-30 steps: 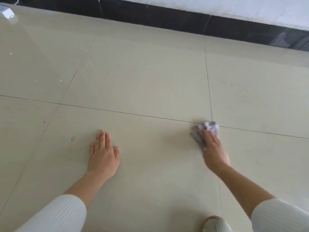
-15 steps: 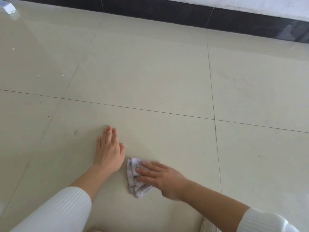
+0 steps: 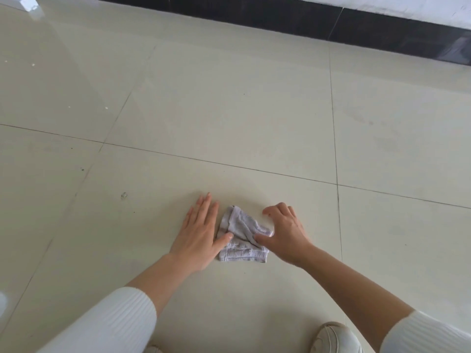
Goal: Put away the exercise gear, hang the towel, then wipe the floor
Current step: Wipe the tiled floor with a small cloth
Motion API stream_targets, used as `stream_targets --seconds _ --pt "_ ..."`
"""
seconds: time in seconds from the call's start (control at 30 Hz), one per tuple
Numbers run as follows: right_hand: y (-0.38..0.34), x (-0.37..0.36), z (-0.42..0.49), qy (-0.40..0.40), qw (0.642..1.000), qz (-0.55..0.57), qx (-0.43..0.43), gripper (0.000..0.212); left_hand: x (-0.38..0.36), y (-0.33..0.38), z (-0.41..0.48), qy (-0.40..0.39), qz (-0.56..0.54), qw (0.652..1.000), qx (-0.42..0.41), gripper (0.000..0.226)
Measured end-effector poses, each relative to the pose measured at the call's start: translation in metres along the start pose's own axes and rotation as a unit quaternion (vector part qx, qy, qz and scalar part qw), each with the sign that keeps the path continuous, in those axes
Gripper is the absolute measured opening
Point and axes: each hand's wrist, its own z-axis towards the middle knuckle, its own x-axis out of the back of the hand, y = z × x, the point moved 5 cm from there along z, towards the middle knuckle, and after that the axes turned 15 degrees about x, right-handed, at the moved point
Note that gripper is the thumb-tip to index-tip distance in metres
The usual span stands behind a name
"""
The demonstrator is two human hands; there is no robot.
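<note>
A small crumpled pale grey cloth [image 3: 243, 236] lies on the beige tiled floor [image 3: 229, 110] between my two hands. My left hand [image 3: 200, 231] rests flat on the tile with its fingers together, and its thumb tip touches the cloth's left edge. My right hand [image 3: 285, 231] sits at the cloth's right side; its thumb pinches a fold of the cloth while the other fingers curl above the floor. Both forearms come in from the bottom in white ribbed sleeves.
A black skirting band [image 3: 305, 19] runs below a white wall at the top. A white shoe [image 3: 336, 337] shows at the bottom right. Small specks and a scuff mark [image 3: 124, 195] dot the tiles to the left. A pale object [image 3: 25, 0] sits at the top left corner.
My right hand swept the cloth from the right tile joint across to beside my left hand, then shifted from lying flat on it to pinching its right side.
</note>
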Motion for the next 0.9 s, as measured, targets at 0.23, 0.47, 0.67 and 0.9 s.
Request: stream_targets --seconds 0.23,0.47,0.67,0.9 --pt "-0.013 -0.009 0.009 -0.061 0.998 -0.023 0.019 0.014 -0.004 -0.005 0.005 -0.027 -0.005 1.000 -0.008 0.105" --pt "-0.010 0.015 0.037 -0.037 0.998 0.033 -0.031 0.017 -0.001 -0.008 0.005 -0.031 0.017 0.999 -0.008 0.101" --pt "-0.050 0.044 0.063 -0.083 0.993 0.079 -0.001 0.008 0.011 -0.027 0.003 -0.048 0.033 0.998 0.009 0.097" --pt "-0.187 0.103 0.062 -0.134 0.987 0.073 0.049 0.012 0.127 -0.071 -0.069 -0.013 -0.148 0.970 0.192 0.071"
